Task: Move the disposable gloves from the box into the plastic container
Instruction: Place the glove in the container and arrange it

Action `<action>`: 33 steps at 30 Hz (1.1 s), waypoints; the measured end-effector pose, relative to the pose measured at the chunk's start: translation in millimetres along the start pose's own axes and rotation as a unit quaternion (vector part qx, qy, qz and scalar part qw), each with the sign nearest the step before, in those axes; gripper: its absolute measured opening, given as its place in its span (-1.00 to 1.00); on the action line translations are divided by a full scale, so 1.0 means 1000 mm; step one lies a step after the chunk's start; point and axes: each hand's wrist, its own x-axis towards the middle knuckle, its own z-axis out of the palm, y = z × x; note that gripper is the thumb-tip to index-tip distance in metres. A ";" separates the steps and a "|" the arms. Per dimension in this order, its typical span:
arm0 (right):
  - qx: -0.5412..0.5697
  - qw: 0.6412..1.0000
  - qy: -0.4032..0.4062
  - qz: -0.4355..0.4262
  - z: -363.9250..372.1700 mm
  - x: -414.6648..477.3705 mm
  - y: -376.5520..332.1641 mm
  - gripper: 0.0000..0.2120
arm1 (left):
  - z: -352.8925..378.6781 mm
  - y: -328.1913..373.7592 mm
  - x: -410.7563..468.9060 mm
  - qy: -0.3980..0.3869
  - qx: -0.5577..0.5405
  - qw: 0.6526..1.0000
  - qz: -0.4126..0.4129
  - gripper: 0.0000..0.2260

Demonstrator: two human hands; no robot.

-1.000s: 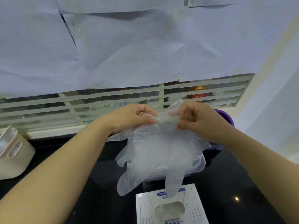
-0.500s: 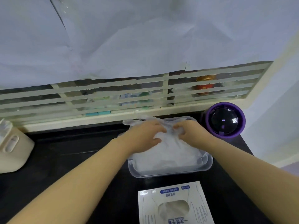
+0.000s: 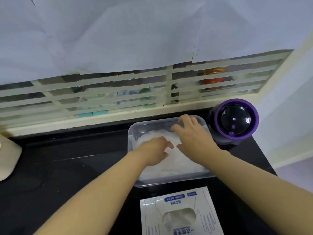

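Well to the left of the plastic container point(image 3: 131, 133), a beige tub point(image 3: 8, 158) sits on the black counter point(image 3: 67, 167). Inside the container the left hand point(image 3: 153, 151) lies palm down, fingers loosely spread, pressing the heap of disposable gloves point(image 3: 177, 165) that fills it. The glove box point(image 3: 179, 212) lies just in front of the container. The right hand point(image 3: 193, 138), fingers splayed, presses the heap's far side. A purple-rimmed gadget point(image 3: 234, 119) stands just right of the container.

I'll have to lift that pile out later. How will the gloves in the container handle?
Probably floppy: the gloves lie as a crumpled, shapeless heap in the plastic container. Likely light and puffy, since the left hand and right hand rest spread on top of them.
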 end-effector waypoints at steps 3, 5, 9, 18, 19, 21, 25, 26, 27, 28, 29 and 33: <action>0.045 0.989 -0.143 -0.017 0.013 0.005 -0.003 -0.43 | 0.002 -0.002 0.008 0.016 -0.008 1.000 0.001 -0.66; 0.066 0.977 -0.201 -0.004 0.026 0.005 -0.001 -0.32 | 0.003 -0.003 0.012 0.031 -0.004 0.999 -0.007 -0.68; 0.062 0.961 -0.267 0.022 0.040 0.006 0.001 -0.10 | 0.006 -0.010 0.020 0.071 -0.058 0.995 -0.034 -0.67; 0.078 0.927 -0.354 0.091 0.074 0.019 0.007 -0.05 | 0.021 -0.008 0.029 -0.048 -0.043 0.997 -0.045 -0.11; 0.068 0.929 -0.353 0.094 0.076 0.021 0.007 -0.03 | 0.021 -0.006 0.028 -0.052 -0.017 0.998 -0.041 -0.11; 0.044 0.935 -0.339 0.090 0.074 0.021 0.005 -0.02 | 0.022 -0.004 0.025 -0.058 0.024 0.997 -0.035 -0.13; 0.047 0.962 -0.266 0.040 0.045 0.008 0.004 -0.16 | 0.014 -0.001 0.012 -0.064 0.021 0.997 -0.027 -0.32; 0.046 0.972 -0.228 0.023 0.034 0.002 0.006 -0.23 | 0.009 0.000 0.005 -0.057 0.029 0.998 -0.019 -0.37; 0.053 0.981 -0.187 0.009 0.022 -0.005 0.007 -0.31 | 0.004 0.002 -0.003 -0.041 0.035 0.999 -0.010 -0.42; 0.071 0.987 -0.144 -0.006 0.010 -0.015 0.008 -0.40 | -0.001 0.005 -0.015 -0.016 0.035 0.999 0.000 -0.45; 0.103 0.989 -0.104 -0.027 -0.002 -0.024 0.007 -0.50 | -0.006 0.007 -0.025 0.015 0.031 0.999 0.012 -0.50; 0.198 0.969 -0.042 -0.139 -0.035 -0.071 -0.007 -0.86 | -0.016 0.016 -0.070 0.146 0.007 0.987 0.065 -0.64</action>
